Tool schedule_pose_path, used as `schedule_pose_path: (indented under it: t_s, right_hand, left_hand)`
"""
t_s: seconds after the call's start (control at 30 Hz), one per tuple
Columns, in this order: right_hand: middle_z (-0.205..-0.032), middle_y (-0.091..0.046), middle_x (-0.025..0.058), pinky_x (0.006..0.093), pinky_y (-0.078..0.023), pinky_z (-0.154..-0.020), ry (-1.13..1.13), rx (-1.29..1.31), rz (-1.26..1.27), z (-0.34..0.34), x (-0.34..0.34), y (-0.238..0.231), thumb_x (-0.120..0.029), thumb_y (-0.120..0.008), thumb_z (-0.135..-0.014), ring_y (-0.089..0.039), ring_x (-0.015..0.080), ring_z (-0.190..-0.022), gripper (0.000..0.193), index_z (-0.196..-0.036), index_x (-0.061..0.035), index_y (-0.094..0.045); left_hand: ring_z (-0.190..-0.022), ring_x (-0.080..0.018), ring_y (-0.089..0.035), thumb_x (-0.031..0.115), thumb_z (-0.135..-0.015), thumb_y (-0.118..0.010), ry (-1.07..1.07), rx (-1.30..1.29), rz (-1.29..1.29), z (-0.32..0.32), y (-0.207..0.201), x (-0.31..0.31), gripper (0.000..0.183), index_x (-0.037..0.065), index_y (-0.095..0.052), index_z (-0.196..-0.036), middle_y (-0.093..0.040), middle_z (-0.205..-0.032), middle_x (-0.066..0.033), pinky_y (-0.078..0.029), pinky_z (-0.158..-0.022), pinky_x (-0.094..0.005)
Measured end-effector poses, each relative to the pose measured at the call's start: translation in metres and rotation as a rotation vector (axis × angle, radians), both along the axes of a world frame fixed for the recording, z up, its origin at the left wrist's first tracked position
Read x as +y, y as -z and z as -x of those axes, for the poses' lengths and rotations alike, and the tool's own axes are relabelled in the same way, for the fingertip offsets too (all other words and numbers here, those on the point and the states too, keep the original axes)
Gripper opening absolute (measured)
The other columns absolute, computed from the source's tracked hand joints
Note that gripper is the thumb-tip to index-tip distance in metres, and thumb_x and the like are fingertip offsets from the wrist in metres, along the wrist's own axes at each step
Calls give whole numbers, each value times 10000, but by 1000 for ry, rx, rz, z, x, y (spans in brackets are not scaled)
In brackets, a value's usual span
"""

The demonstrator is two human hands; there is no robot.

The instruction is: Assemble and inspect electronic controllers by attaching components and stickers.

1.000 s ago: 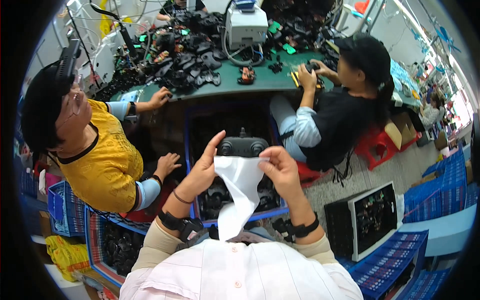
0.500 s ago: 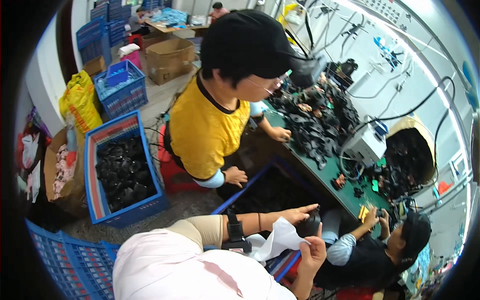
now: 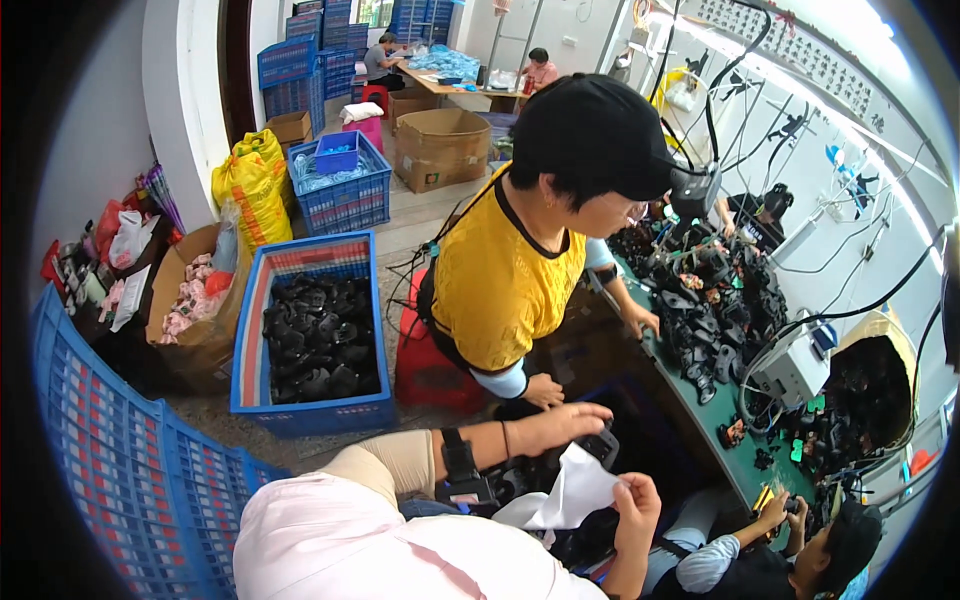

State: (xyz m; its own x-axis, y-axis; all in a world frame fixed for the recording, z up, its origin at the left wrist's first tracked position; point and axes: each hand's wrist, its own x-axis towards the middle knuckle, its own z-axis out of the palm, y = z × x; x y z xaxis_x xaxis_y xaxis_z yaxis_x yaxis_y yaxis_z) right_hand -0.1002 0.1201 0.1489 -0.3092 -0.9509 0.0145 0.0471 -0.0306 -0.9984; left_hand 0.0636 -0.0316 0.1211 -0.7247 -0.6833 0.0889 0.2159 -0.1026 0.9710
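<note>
White cloth (image 3: 580, 488): the landmark; it hangs in loose folds between your two hands.
Dark controller (image 3: 601, 445): just above the cloth in view and partly covered by it, right under the fingertips of your left hand.
Left hand (image 3: 556, 429): up and left of the cloth, holding the controller, fingers stretched over it; your thumb is hidden, so you cannot tell how firm the grip is.
Right hand (image 3: 637, 498): at the cloth's right corner, thumb and fingers pinching it.
Blue crate (image 3: 318, 420): well left of the cloth and higher in view, with black parts (image 3: 320, 345) inside.
Table (image 3: 742, 470): right of the cloth, bearing a heap of dark parts (image 3: 690, 325).
</note>
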Motion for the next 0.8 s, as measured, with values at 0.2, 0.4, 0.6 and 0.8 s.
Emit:
schedule_pose_path:
  t_s: [0.2,0.4,0.6,0.8]
  right_hand:
    - [-809,-545,-1,179,-400,-602,36,123,18,-16,-11,9,26,-600,-817,-495,41,-671,231,-1035,-9,-530]
    - [-906,-568,47,223,-461,-731,-5,120,157,-26,-35,-7,20,-646,-794,-563,98,-799,305,-1061,-14,-501]
    - [-857,-555,37,209,-488,-670,138,156,156,-16,-22,5,5,-683,-770,-568,79,-759,317,-1024,-20,-494]
    - [-839,-539,38,216,-487,-642,217,316,153,-17,2,7,-7,-701,-759,-567,98,-711,245,-935,-24,-532]
  left_hand:
    - [-823,-116,-542,142,-913,-482,-204,-195,694,-11,9,-11,343,68,-536,-1243,-592,-882,-63,-439,-738,-283]
    - [-1231,-229,-394,117,-818,-545,72,-223,157,-22,-41,-13,206,91,-677,-974,-536,-1194,-104,-263,-1038,-339]
    - [-1295,-226,-337,298,-833,-634,306,-322,188,-1,-64,-7,313,63,-667,-1037,-498,-1261,-137,-250,-1041,-340]
    - [-1271,-220,-365,227,-792,-708,504,-399,346,13,-45,1,259,43,-684,-973,-571,-1158,-112,-294,-1014,-347]
